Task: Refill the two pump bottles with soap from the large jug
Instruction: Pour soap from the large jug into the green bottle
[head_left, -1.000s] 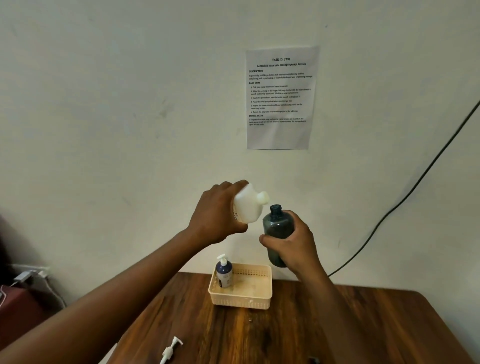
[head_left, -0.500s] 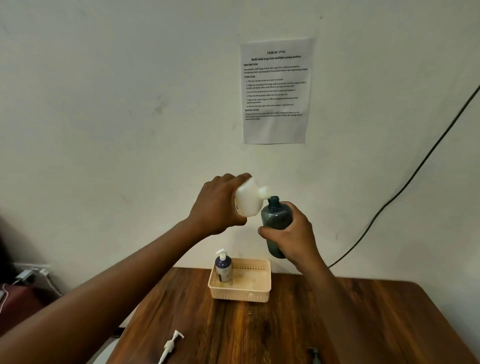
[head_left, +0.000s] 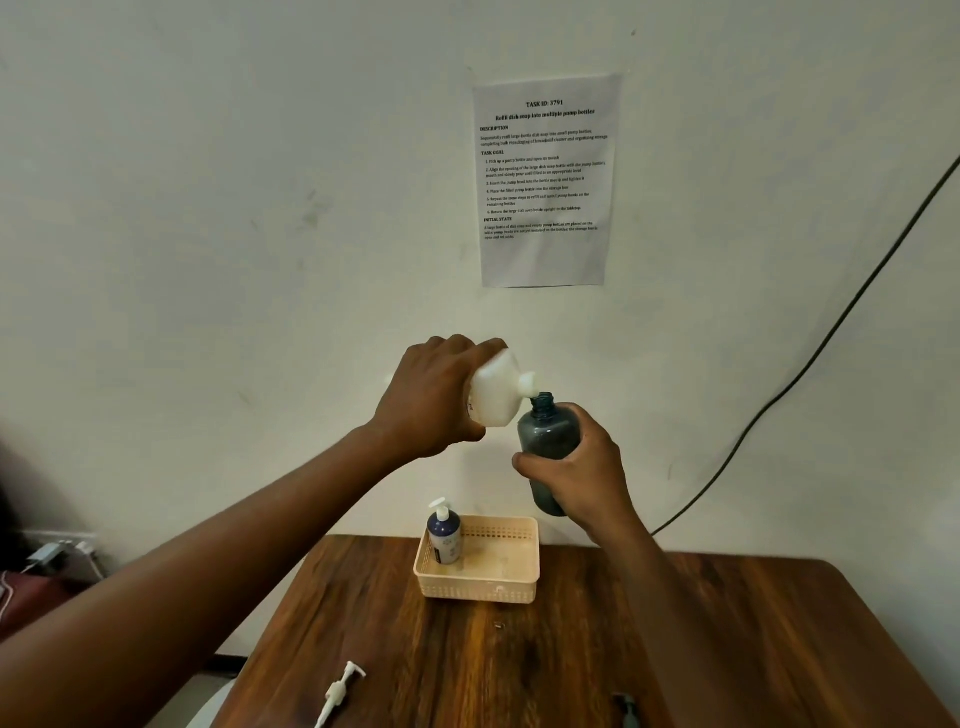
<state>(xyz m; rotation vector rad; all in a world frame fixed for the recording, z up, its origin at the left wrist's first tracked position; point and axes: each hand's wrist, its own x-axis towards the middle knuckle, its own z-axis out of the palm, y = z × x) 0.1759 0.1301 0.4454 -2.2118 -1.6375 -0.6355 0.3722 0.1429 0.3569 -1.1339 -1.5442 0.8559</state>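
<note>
High above the table, my left hand grips the white soap jug, tipped to the right so its spout touches the open mouth of a dark grey bottle. My right hand holds that bottle upright around its lower body. No soap stream is visible. A second, dark blue bottle with a white pump fitted stands in the left end of the beige basket. A loose white pump head lies on the table's near left edge.
The wooden table stands against a white wall with a printed task sheet. A black cable runs diagonally down the wall at right. A small dark object lies at the near table edge.
The jug has tipped further and its spout has come down onto the grey bottle's mouth. Both hands sit slightly higher and closer together in view.
</note>
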